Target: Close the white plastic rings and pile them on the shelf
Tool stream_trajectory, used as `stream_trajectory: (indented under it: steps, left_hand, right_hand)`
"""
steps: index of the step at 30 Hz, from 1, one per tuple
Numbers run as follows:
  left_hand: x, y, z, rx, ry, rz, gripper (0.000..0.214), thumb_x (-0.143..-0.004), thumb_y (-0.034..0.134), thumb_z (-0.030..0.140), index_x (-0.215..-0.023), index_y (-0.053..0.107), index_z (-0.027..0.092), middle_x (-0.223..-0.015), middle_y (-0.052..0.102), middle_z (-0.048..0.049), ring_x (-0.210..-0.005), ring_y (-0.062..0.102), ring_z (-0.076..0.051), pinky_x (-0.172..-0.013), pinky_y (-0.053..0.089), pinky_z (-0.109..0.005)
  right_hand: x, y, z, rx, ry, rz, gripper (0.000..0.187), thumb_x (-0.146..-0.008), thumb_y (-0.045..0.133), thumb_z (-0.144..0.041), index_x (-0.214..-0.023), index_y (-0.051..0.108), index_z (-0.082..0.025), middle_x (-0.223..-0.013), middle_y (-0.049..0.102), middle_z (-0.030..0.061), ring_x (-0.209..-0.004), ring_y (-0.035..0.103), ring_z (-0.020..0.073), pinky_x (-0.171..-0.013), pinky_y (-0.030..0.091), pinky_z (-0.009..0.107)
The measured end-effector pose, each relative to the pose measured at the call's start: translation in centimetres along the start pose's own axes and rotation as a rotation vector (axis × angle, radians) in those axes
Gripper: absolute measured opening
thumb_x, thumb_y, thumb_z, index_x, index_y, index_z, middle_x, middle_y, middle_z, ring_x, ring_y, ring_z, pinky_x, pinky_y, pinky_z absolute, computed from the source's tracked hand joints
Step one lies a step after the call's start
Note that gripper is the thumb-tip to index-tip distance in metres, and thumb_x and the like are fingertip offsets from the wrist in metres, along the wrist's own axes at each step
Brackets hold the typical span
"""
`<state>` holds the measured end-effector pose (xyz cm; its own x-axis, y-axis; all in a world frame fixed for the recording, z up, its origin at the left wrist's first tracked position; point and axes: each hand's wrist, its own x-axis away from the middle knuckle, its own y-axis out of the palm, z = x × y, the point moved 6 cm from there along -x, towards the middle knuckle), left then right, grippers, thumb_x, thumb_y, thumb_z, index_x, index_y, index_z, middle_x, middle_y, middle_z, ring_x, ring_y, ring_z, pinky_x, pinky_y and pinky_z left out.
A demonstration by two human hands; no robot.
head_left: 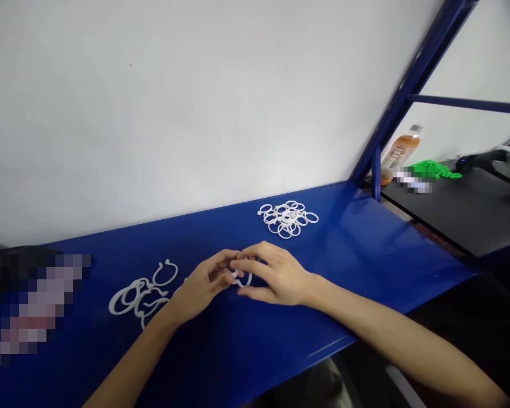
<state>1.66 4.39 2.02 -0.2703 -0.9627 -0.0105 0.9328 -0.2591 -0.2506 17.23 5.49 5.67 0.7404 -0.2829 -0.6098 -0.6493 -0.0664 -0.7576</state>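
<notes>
Over the middle of the blue table, both hands hold one white plastic curtain ring (pixel 249 280) between them. My left hand (pixel 199 288) pinches its left side with thumb and fingers. From the right, my right hand (pixel 280 276) curls around it, fingers over the top and thumb below. The fingers partly cover the ring, so I cannot tell whether its ends are joined. Left of my left hand lies a loose group of white rings (pixel 138 304), at least one with its ends apart. Beyond my right hand sits a pile of white rings (pixel 289 217) that look closed.
The blue tabletop (pixel 323 255) runs along a white wall (pixel 174 102). A blurred-out item (pixel 38 309) and something dark lie at the left. Past a blue metal frame (pixel 378 170), a black table (pixel 446 209) bears a bottle (pixel 402 153) and small green pieces (pixel 436 169).
</notes>
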Motion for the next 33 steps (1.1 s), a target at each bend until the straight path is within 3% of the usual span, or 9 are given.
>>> stream_trajectory:
  steps: [4, 9, 12, 17, 22, 29, 33]
  left_hand:
    - [0.0, -0.6, 0.0, -0.214, 0.113, 0.22, 0.046, -0.084, 0.068, 0.056, -0.118, 0.064, 0.025, -0.105, 0.069, -0.0041, -0.087, 0.065, -0.017, -0.084, 0.053, -0.032]
    - [0.1, -0.6, 0.4, -0.449, 0.18, 0.327, 0.02, -0.091, 0.062, 0.043, -0.096, 0.069, 0.025, -0.091, 0.071, 0.0006, -0.079, 0.064, -0.014, -0.079, 0.052, -0.029]
    - [0.2, -0.9, 0.2, -0.454, 0.146, 0.371, 0.022, -0.089, 0.064, 0.045, -0.095, 0.068, 0.025, -0.087, 0.071, 0.0013, -0.077, 0.065, -0.014, -0.073, 0.052, -0.028]
    - [0.2, -1.3, -0.4, -0.385, 0.103, 0.394, 0.024, -0.085, 0.067, 0.047, -0.088, 0.067, 0.023, -0.083, 0.07, 0.0016, -0.077, 0.065, -0.015, -0.071, 0.051, -0.027]
    - [0.2, -1.1, -0.2, -0.391, 0.135, 0.415, 0.018, -0.084, 0.068, 0.041, -0.087, 0.068, 0.023, -0.082, 0.071, 0.0009, -0.079, 0.066, -0.016, -0.075, 0.051, -0.029]
    - [0.4, 0.4, 1.0, -0.404, 0.247, 0.284, 0.024, -0.093, 0.056, 0.036, -0.076, 0.066, 0.023, -0.07, 0.065, 0.0015, -0.068, 0.06, -0.014, -0.067, 0.047, -0.027]
    - [0.5, 0.6, 1.2, -0.491, 0.279, 0.25, 0.026, -0.095, 0.053, 0.039, -0.078, 0.066, 0.024, -0.076, 0.066, 0.0008, -0.072, 0.061, -0.015, -0.068, 0.047, -0.027]
  right_hand:
    - [0.6, 0.2, 1.9, -0.145, 0.185, 0.003, 0.043, -0.091, 0.067, -0.045, -0.122, 0.059, -0.016, -0.111, 0.066, 0.0113, -0.099, 0.064, 0.0212, -0.084, 0.056, 0.035]
    - [1.3, 1.1, 3.5, -0.32, 0.342, -0.088, 0.032, -0.089, 0.071, -0.038, -0.112, 0.06, -0.018, -0.102, 0.07, 0.0062, -0.085, 0.067, 0.0167, -0.077, 0.056, 0.03]
    - [1.4, 1.0, 3.5, -0.325, 0.312, -0.058, 0.017, -0.098, 0.06, -0.032, -0.105, 0.062, -0.017, -0.1, 0.07, 0.0067, -0.083, 0.067, 0.0153, -0.076, 0.055, 0.029]
    - [1.3, 0.7, 3.2, -0.246, 0.228, 0.01, 0.021, -0.102, 0.052, -0.029, -0.104, 0.066, -0.014, -0.093, 0.071, 0.0081, -0.08, 0.067, 0.0159, -0.074, 0.055, 0.029]
    - [1.3, 1.6, 2.3, -0.248, 0.185, -0.117, 0.024, -0.104, 0.046, -0.027, -0.108, 0.066, -0.014, -0.096, 0.072, 0.0084, -0.084, 0.067, 0.0157, -0.076, 0.055, 0.028]
    - [1.8, 1.5, 0.5, -0.092, 0.087, -0.211, 0.032, -0.107, 0.037, -0.029, -0.102, 0.063, -0.013, -0.086, 0.066, 0.0061, -0.071, 0.061, 0.0135, -0.063, 0.05, 0.025]
    - [1.6, 1.7, 0.3, 0.012, 0.026, -0.237, 0.034, -0.108, 0.035, -0.029, -0.103, 0.064, -0.012, -0.085, 0.066, 0.0061, -0.072, 0.061, 0.0134, -0.062, 0.048, 0.024]
